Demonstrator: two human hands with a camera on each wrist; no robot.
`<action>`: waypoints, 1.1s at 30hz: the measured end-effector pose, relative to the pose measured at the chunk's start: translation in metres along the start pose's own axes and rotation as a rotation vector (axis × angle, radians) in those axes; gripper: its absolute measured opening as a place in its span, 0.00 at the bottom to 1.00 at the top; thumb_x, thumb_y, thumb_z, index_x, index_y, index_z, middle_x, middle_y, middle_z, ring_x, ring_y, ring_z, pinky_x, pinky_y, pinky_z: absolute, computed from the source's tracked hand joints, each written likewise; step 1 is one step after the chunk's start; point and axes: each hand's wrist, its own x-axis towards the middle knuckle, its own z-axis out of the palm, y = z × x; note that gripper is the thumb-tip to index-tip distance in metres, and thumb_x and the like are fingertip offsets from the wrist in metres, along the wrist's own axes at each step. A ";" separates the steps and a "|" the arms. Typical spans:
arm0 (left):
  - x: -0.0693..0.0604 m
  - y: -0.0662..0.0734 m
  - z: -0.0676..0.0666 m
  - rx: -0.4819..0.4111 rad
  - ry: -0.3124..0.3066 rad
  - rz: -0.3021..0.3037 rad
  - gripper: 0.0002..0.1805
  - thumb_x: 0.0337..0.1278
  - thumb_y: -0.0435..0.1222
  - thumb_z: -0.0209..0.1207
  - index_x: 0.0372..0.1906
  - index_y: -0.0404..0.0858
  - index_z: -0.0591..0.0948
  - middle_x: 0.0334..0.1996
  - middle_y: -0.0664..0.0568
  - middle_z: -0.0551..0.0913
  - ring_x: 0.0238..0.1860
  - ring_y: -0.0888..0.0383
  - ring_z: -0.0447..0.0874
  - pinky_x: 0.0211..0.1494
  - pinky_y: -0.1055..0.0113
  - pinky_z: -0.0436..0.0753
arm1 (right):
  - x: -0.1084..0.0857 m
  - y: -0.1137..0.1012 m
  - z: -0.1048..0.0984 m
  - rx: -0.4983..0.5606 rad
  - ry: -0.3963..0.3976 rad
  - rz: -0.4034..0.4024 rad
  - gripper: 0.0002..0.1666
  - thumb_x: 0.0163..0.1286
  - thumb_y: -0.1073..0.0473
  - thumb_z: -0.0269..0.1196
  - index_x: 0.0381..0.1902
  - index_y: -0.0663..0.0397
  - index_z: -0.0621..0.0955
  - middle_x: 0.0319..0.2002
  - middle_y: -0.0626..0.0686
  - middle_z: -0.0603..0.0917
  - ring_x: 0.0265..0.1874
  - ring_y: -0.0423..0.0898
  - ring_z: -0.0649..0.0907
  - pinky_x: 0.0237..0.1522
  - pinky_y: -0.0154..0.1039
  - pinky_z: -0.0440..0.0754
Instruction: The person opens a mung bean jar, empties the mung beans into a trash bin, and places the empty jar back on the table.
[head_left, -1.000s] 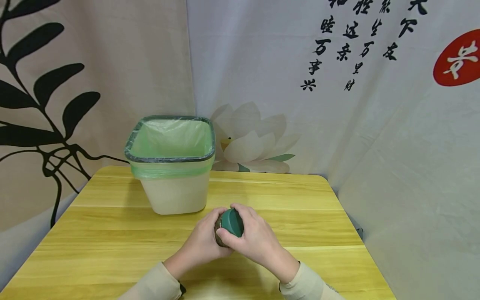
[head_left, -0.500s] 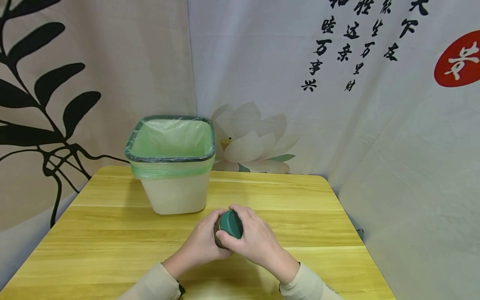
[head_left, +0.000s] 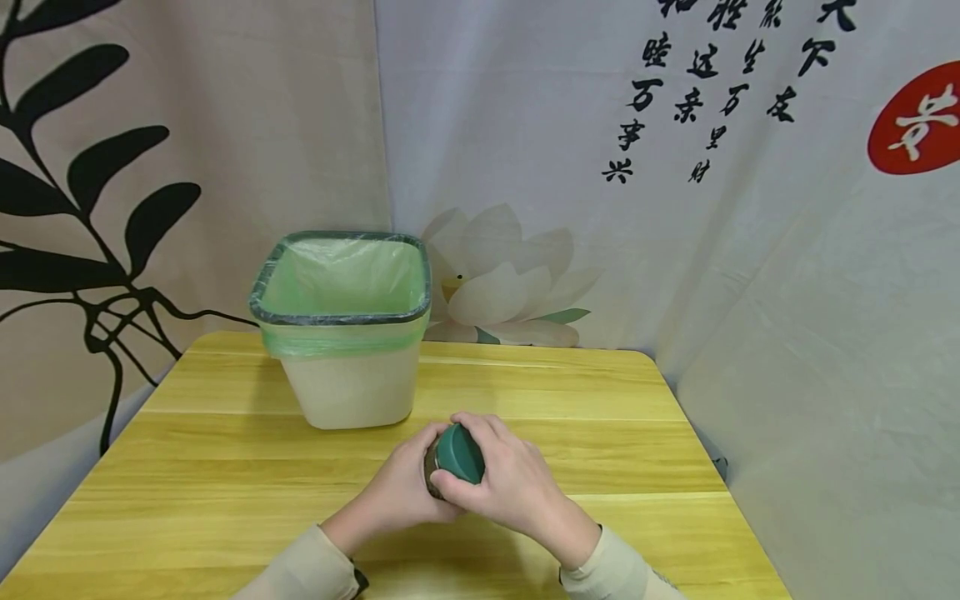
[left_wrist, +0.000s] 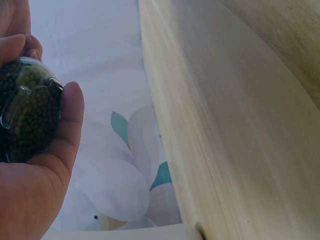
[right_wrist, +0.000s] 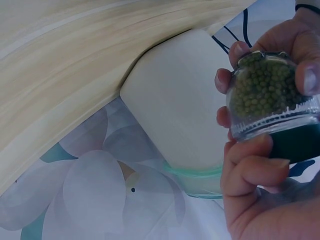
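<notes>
Head: clear round jar held over yellow wooden table, gripped by left hand; dark-green lid gripped by right hand. Left wrist: small green grains seen inside. Right wrist: jar best kept steady, lid squeezed evenly.

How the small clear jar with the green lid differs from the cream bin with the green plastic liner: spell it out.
The clear, rounded jar is gripped by the left hand and right hand; the tapered cream bin stands on the yellow wooden table. The jar is far smaller than the bin. The jar wears a green lid, while the bin's top is open, edged by a green plastic liner. Both show green on top.
</notes>
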 end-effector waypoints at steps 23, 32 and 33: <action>0.000 0.000 0.005 0.105 0.113 0.012 0.49 0.42 0.40 0.84 0.71 0.40 0.72 0.58 0.51 0.84 0.52 0.57 0.85 0.53 0.65 0.87 | -0.001 0.000 -0.005 -0.086 -0.033 0.039 0.54 0.65 0.19 0.64 0.78 0.43 0.72 0.60 0.54 0.86 0.38 0.46 0.89 0.30 0.35 0.80; -0.004 0.012 0.015 0.269 0.248 0.081 0.49 0.37 0.33 0.84 0.70 0.35 0.73 0.61 0.47 0.81 0.56 0.53 0.83 0.58 0.54 0.89 | 0.002 -0.005 -0.006 0.003 -0.051 0.146 0.47 0.71 0.24 0.62 0.77 0.44 0.74 0.65 0.57 0.85 0.53 0.52 0.89 0.44 0.46 0.87; -0.004 0.011 0.015 0.256 0.240 0.082 0.48 0.38 0.33 0.84 0.70 0.36 0.73 0.61 0.48 0.81 0.56 0.54 0.84 0.58 0.55 0.89 | 0.002 -0.005 -0.006 0.009 -0.048 0.144 0.46 0.71 0.25 0.63 0.76 0.44 0.74 0.66 0.56 0.85 0.54 0.52 0.89 0.45 0.45 0.88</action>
